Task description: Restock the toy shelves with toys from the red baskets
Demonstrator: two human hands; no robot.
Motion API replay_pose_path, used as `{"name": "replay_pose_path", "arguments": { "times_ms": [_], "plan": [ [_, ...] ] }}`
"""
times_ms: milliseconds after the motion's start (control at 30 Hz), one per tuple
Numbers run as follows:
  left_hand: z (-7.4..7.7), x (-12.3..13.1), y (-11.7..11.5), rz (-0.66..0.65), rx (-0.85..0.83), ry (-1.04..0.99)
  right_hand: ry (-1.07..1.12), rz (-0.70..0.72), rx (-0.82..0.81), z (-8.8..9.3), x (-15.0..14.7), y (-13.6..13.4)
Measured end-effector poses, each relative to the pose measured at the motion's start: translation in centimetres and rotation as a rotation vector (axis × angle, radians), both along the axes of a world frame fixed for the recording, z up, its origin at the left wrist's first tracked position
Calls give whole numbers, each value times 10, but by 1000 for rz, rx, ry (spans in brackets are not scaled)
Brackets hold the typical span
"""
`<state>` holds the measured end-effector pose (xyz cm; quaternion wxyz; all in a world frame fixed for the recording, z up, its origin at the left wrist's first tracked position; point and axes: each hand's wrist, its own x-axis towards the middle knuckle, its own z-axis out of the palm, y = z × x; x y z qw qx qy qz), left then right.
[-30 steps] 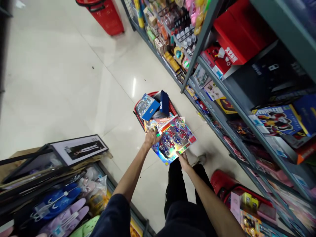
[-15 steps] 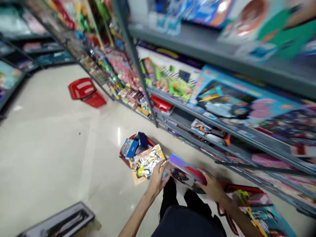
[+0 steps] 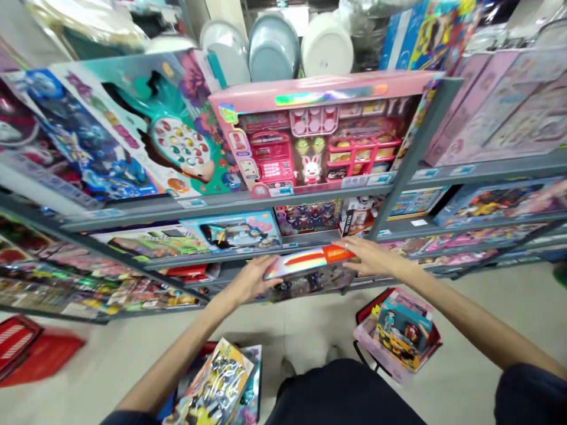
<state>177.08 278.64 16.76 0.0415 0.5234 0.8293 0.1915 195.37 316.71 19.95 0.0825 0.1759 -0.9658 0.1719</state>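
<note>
Between my two hands is a toy box (image 3: 305, 264), with a shiny rainbow top edge marked in red and orange. My left hand (image 3: 253, 278) is closed on its left end. My right hand (image 3: 370, 256) grips the orange end on the right. The box is held level in front of the lower shelves, and its front window, with dark toys inside, faces the shelving. Whether it touches a shelf I cannot tell. Just above it, a boxed robot toy (image 3: 361, 215) stands next to a box of several figures (image 3: 309, 217).
Large toy boxes, including a pink playset (image 3: 319, 141) and a teal fishing game (image 3: 172, 130), fill the grey shelf (image 3: 310, 196). A red basket of toys (image 3: 436, 342) stands right. Boxed toys (image 3: 217, 383) lie lower left, near another red basket (image 3: 48, 354).
My view has turned to face the shelves. Both hands have raised the toy box from near my legs to the front of the lower shelves, still gripping its ends.
</note>
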Motion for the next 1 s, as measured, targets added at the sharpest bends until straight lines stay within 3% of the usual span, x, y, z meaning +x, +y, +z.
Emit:
{"name": "replay_pose_path", "arguments": {
  "times_ms": [167, 300, 467, 800, 1000],
  "plan": [
    [60, -29, 53, -39, -8, 190, 180, 18, -5, 25, -22, 55],
    [76, -42, 77, -6, 10, 261, 236, -37, 45, 25, -49, 74],
    [72, -52, 91, -35, 88, 258, 277, -25, 45, 18, -69, 91],
    [67, -84, 111, -86, 111, 220, 287, -50, 71, 17, -82, 108],
    [41, -93, 112, -24, 114, 312, 324, -121, 206, -1, -91, 100]
  ]
}}
